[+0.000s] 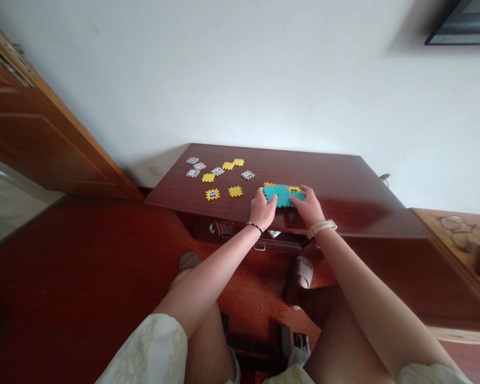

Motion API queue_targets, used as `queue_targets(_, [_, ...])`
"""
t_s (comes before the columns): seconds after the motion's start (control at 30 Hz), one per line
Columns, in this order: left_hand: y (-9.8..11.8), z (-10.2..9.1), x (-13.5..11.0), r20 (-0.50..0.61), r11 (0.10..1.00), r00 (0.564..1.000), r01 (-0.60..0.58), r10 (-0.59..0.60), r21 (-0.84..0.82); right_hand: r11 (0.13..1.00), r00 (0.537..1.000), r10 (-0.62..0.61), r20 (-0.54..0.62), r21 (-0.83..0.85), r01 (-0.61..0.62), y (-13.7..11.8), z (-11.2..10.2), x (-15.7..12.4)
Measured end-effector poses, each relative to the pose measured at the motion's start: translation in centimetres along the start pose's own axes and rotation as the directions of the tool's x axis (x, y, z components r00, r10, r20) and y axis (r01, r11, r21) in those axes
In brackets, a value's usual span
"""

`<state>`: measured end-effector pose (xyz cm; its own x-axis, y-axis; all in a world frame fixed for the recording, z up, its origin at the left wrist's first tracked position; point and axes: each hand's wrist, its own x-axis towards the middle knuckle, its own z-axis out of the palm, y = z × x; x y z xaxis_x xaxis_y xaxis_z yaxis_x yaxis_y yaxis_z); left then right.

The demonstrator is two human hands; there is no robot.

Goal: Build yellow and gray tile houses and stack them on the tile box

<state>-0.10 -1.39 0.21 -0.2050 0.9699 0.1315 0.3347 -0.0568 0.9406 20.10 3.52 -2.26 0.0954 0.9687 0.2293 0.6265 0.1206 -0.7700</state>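
A joined block of toothed plastic puzzle tiles (280,192) is held near the front of the dark wooden table. Its near side is blue, with orange and lime-green parts showing behind. My left hand (263,208) grips its left end, thumb on the blue face. At the right end my right hand (310,206) also closes on it, the thumb pressing a blue tile. To the left lie loose yellow tiles, the closest being one yellow tile (236,191), and a grey tile (248,175). The undersides of the block and several fingertips are hidden.
The loose tiles, among them a yellow tile with a window print (213,194), lie on the table's left half. The tabletop (336,181) meets a white wall. A wooden side surface (432,218) at right bears glasses (462,234). A wooden door (44,128) stands left.
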Motion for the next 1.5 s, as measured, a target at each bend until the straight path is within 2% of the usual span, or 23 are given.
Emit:
queue_targets(0.1, [-0.3, -0.7, 1.0, -0.013, 0.988, 0.995, 0.095, -0.097, -0.121, 0.994, 0.998, 0.058, -0.008, 0.091, -0.057, -0.2, 0.3, -0.4])
queue_targets(0.2, [-0.5, -1.2, 1.6, 0.026, 0.958, 0.987, 0.161, -0.159, -0.237, 0.993, 0.999, 0.032, -0.006, 0.114, -0.031, -0.7, 0.1, -0.7])
queue_targets(0.3, [-0.5, -1.5, 1.7, 0.067, 0.928, 0.987, 0.158, -0.143, -0.336, 0.986, 1.000, -0.007, 0.006, 0.169, 0.006, -1.1, -0.7, -0.9])
queue_targets(0.43, [-0.4, -1.8, 1.6, 0.164, 0.879, 0.985, 0.129, -0.059, -0.459, 0.963, 0.997, -0.057, 0.058, 0.268, 0.039, -1.2, -1.8, -1.2])
queue_targets(0.6, [-0.2, -2.2, 1.8, 0.167, 0.904, 0.986, 0.046, 0.028, -0.426, 0.953, 0.996, -0.080, 0.034, 0.296, 0.067, -1.0, -2.3, -1.4])
queue_targets(0.7, [-0.3, -2.3, 2.0, 0.142, 0.928, 0.984, -0.047, 0.106, -0.370, 0.951, 0.997, -0.079, 0.017, 0.301, 0.070, -1.0, -2.4, -1.5])
queue_targets(0.87, [-1.0, -2.3, 2.5, 0.130, 0.941, 0.968, -0.171, 0.216, -0.291, 0.967, 0.983, -0.181, 0.005, 0.182, 0.178, -1.4, -2.8, -1.8])
queue_targets(1.17, [-1.3, -2.0, 1.8, 0.157, 0.959, 0.963, -0.185, 0.221, -0.216, 0.960, 0.973, -0.230, 0.035, 0.171, 0.221, -1.4, -2.9, -2.4])
queue_targets(1.37, [-0.8, -0.3, 1.4, 0.131, 0.942, 0.983, -0.081, 0.130, -0.327, 0.950, 0.979, -0.201, 0.040, 0.252, 0.185, -1.4, -2.7, -2.6])
queue_targets(1.5, [-0.4, 0.6, 1.4, 0.120, 0.928, 0.985, -0.074, 0.126, -0.366, 0.957, 0.979, -0.202, 0.037, 0.221, 0.189, -1.5, -2.4, -2.8])
